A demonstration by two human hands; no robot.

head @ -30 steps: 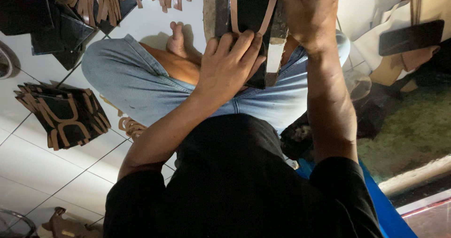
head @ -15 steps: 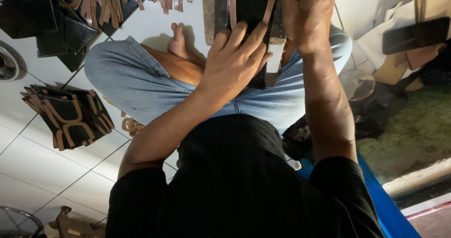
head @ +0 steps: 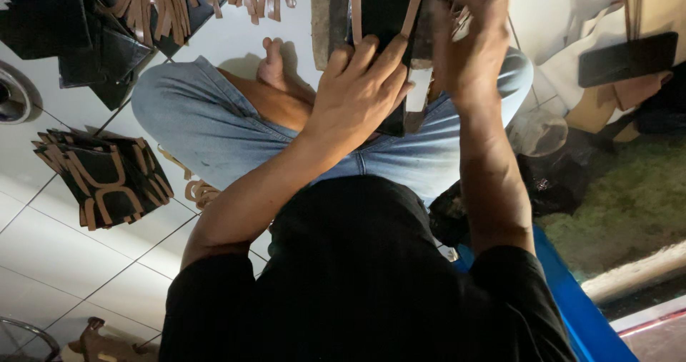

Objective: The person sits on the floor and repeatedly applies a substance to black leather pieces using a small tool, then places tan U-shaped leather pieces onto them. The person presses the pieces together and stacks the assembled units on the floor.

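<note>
Pressing down on a flat black sole-shaped piece with tan leather straps (head: pixel 382 19), the left hand (head: pixel 361 90) lies with fingers spread across its lower part, fingertips beside one strap. The right hand (head: pixel 471 40) grips the piece's right edge, fingers curled; what they pinch cannot be told. The piece rests over the blue-jeaned lap (head: pixel 193 119). Left of the lap lies a stack of black-and-tan cut pieces (head: pixel 100 176) on white floor tiles (head: pixel 64 255).

Both arms reach forward over the crossed legs (head: pixel 214 112). Left hand (head: pixel 357 94) palm-down, fingers spread and pressing flat, forearm angled in from lower left. Right hand (head: pixel 471 40) past the knee, fingers curled in a grip, forearm near straight.
</note>
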